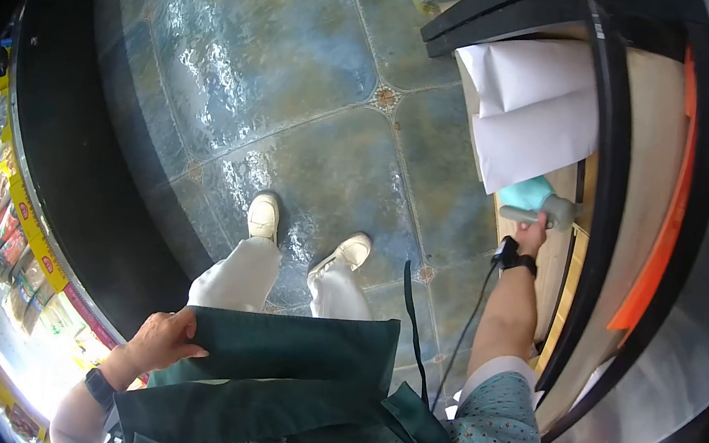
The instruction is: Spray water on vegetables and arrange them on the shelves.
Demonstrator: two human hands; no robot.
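Note:
At the lower left, my left hand (166, 338) is closed on the upper edge of a dark green apron (295, 347), its thumb lying against the cloth. My right hand (532, 234) reaches to the right into a wooden shelf compartment (550, 254). Its fingers close around the grey handle of what looks like a spray bottle (528, 192) with a teal body. White paper sheets (540, 112) hang over part of the bottle's far end. A black strap with a small dark device and a cable (471, 316) is on my right wrist.
Grey-green floor tiles (302, 73) lie ahead of my cream shoes (264, 215). To the left runs a black-edged shelf (74, 125) with several packaged goods (9, 223). A black-framed stand (609, 164) with an orange strip (663, 233) borders my right arm.

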